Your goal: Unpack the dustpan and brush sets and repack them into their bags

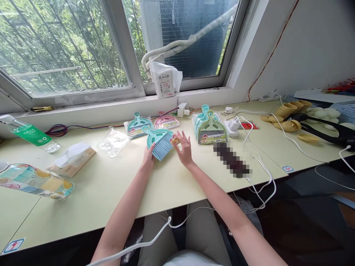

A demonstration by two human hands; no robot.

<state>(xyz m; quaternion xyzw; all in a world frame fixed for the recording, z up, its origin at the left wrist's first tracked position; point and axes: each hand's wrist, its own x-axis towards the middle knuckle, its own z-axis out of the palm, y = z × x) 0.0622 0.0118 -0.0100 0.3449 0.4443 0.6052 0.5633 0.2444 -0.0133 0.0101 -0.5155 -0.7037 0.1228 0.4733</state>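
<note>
My left hand [149, 154] grips the lower left edge of a small mint-green dustpan [151, 135] just above the table. A brush with blue-grey bristles [163, 147] lies in the pan. At the brush's right side, my right hand [184, 150] has thumb and index finger pinched on a small yellowish printed piece [174, 140], perhaps a label; the other fingers are spread. Behind the pan lie a wrapped teal dustpan set [137, 122] and a wrapped pink dustpan set [166, 122]. A clear plastic bag [113, 141] rests to the left.
Several wrapped dustpan sets [211, 129] stand stacked at right, beside a white charger [233, 127] and cables. Left are a tissue pack [72, 159], a green-labelled bottle [31, 133] and a larger bottle [36, 181]. Yellow cups [288, 109] sit far right. A window borders the back.
</note>
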